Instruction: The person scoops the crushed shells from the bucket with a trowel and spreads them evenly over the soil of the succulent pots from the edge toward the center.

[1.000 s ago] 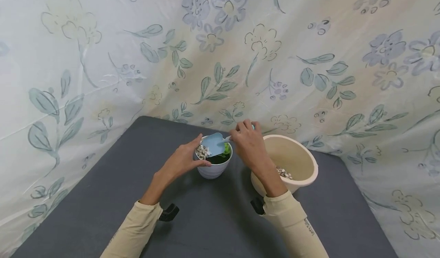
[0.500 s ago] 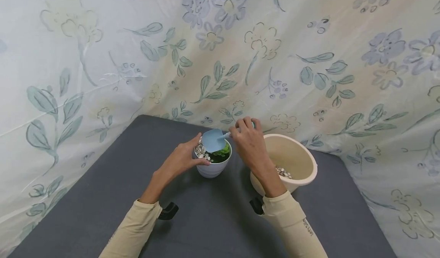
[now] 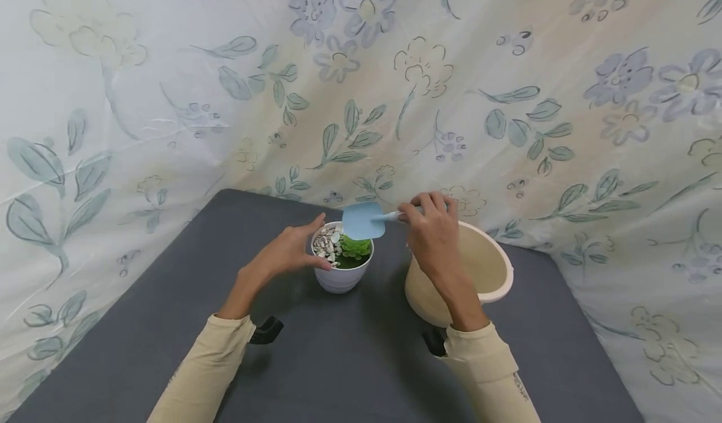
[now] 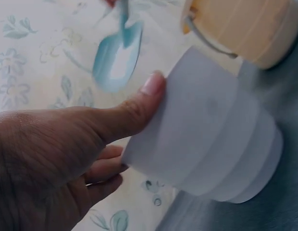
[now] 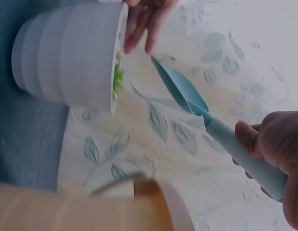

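Observation:
A white ribbed flowerpot (image 3: 340, 280) stands upright on the dark table. Pale pebbles (image 3: 326, 245) cover the left of its soil, and a small green succulent (image 3: 356, 247) grows at the right. My left hand (image 3: 282, 254) spans the pot's left rim with thumb and fingers spread. In the left wrist view the thumb (image 4: 151, 84) touches the rim. My right hand (image 3: 434, 238) grips the handle of a light blue garden trowel (image 3: 363, 220). Its blade hangs over the pot's back right edge, apart from it; the right wrist view shows no pebbles spilling from the blade.
A beige bucket (image 3: 431, 294) stands right of the pot, partly behind my right forearm. Its bail handle (image 4: 211, 41) shows in the left wrist view. Floral fabric (image 3: 361, 78) hangs close behind the dark table (image 3: 338, 354).
The trowel has lifted off the pebbles and moved right with my right hand, uncovering the succulent. My left hand stays at the pot's rim. The pebbles in the bucket are now hidden.

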Tool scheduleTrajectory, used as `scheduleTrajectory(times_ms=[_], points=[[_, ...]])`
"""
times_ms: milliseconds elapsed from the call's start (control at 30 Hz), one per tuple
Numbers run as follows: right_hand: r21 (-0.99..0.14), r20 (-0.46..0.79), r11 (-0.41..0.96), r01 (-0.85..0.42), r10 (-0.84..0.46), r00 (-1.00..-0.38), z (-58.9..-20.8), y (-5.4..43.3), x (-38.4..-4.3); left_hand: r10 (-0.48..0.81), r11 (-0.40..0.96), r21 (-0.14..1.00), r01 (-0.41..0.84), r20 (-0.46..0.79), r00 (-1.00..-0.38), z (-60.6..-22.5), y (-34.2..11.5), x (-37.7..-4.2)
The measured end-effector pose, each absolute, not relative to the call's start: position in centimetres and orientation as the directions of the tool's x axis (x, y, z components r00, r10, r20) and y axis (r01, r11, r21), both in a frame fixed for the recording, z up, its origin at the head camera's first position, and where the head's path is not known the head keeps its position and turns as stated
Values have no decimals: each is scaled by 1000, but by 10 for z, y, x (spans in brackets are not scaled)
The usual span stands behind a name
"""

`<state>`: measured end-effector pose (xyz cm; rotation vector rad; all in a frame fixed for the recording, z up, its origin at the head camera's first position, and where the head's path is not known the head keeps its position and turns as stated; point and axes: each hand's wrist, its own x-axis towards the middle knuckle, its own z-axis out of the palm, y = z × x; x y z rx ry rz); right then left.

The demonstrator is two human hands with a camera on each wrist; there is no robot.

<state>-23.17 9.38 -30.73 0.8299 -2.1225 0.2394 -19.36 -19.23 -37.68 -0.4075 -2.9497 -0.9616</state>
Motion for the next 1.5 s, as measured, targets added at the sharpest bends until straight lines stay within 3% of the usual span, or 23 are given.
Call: scheduleTrajectory(times_ms=[233,533,700,867,1133,1500], points=[[46,799,797,-603,-391,-456,-307,145,-230,351,763,567,308,36,-936,-370,-200,-208],[63,762,849,-525,-381,-524,-307,218,-216,475,699,597,394,24,-880,-363,-213,-217],[51,693,880,-472,-372,-618,-304,249,-210,480,698,563,443,91,-873,-348,-200,-211],[36,605,908,-418,-353,-713,-303,271,-212,471,667,540,513,228,-852,-336,-155,-206],[121,385,928,-353,-371,-845,-302,267,-225,482,616,542,572,315,-818,-343,-83,-208],[251,341,908,-335,-407,-847,-314,244,-235,497,646,527,552,259,-828,-352,-37,-220]])
